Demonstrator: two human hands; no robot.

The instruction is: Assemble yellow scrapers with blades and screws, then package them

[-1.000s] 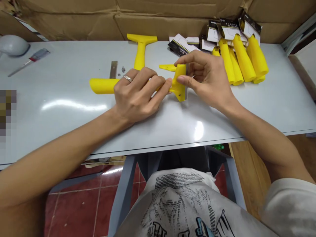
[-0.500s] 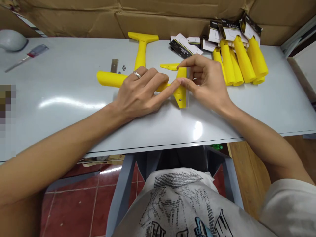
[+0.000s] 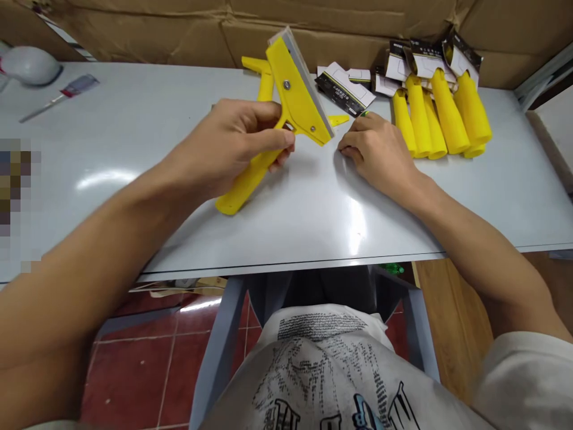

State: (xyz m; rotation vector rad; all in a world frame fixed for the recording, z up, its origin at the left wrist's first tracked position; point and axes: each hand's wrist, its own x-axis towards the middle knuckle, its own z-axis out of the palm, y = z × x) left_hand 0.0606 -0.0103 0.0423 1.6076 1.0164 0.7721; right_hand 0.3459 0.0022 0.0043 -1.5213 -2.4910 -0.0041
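Note:
My left hand (image 3: 250, 140) is closed around the neck of a yellow scraper (image 3: 298, 89), raised over the table with its handle slanting down toward me. Two screws show on its wide head, and a pale clear strip runs along the blade edge. My right hand (image 3: 378, 143) rests on the tabletop with curled fingers; whatever they may hold is hidden. Just left of those fingers lies a small yellow piece (image 3: 339, 120), partly behind the scraper head. Behind the held scraper, a second yellow scraper body (image 3: 265, 86) lies partly covered.
Black-and-white cards (image 3: 344, 89) lie at the back. Several yellow handles with cards (image 3: 447, 119) are piled at the right. A screwdriver (image 3: 62, 97) and a white rounded object (image 3: 31, 65) sit at the left. Cardboard (image 3: 156, 36) lines the table's far side.
My left hand has lifted the scraper off the table and turned it head-up. My right hand has let go of its head and come down on the table to the right.

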